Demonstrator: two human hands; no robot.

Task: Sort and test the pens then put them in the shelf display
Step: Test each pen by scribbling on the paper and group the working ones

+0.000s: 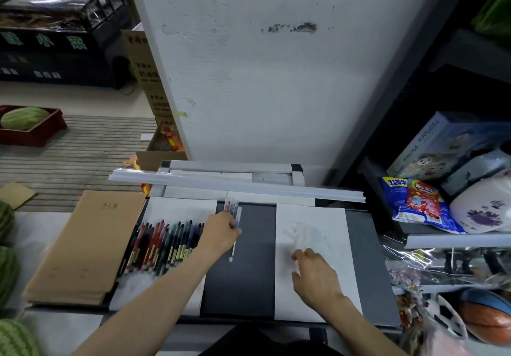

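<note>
Head view, the only 1 here: the left hand point(221, 235) has its grip closed on a single pen point(232, 250), pinched near the upper part of the barrel. The pen's long axis runs from far to near, tilted slightly, with the lower end free over the dark desk point(240, 281). Just left of that hand, a row of pens point(166, 245) in red, black, green and blue lies fanned on a white sheet point(179, 209). Just beyond the knuckles sits a small bunch of clear pens point(231, 204).

The right hand point(315, 275) holds nothing. Its fingers are spread and pressed flat on a second white sheet, the test paper point(312, 217), which carries faint scribbles. A stack of brown notebooks point(83, 245) lies at the far left of the desk.

The test paper lies to the right of the gripped pen, across a bare strip of desk. Which end is the tip cannot be told. The shelf point(456, 241) stands further right, nearer the right hand.
</note>
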